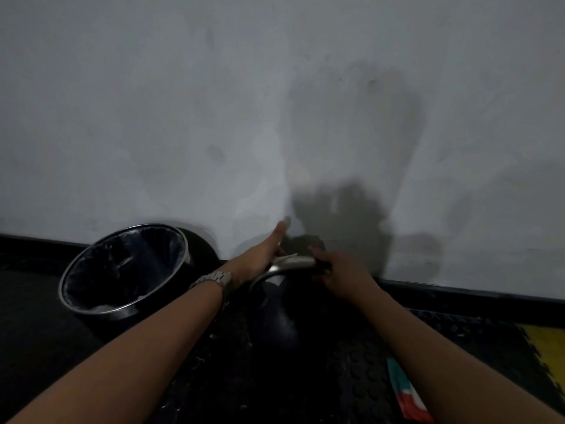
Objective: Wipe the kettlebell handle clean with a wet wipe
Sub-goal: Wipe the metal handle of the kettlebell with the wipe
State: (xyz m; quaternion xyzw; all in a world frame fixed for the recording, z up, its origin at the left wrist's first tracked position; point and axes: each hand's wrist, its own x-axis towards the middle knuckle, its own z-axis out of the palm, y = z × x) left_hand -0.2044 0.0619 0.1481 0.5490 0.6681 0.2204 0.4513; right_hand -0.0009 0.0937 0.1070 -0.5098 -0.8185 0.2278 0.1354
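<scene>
A black kettlebell (282, 313) with a silver handle (290, 265) stands on the dark floor mat close to the wall. My left hand (263, 255) lies against the handle's left end with its thumb stretched toward the wall, and a white wet wipe (286, 257) shows between this hand and the handle. How the left fingers lie is hidden. My right hand (339, 269) grips the right end of the handle, fingers curled round it. A metal watch (214, 280) is on my left wrist.
A round bin (123, 270) with a silver rim and a black liner stands to the left of the kettlebell. A wet-wipe packet (405, 391) in red, white and green lies on the mat at the lower right. The grey wall (275, 117) rises just behind.
</scene>
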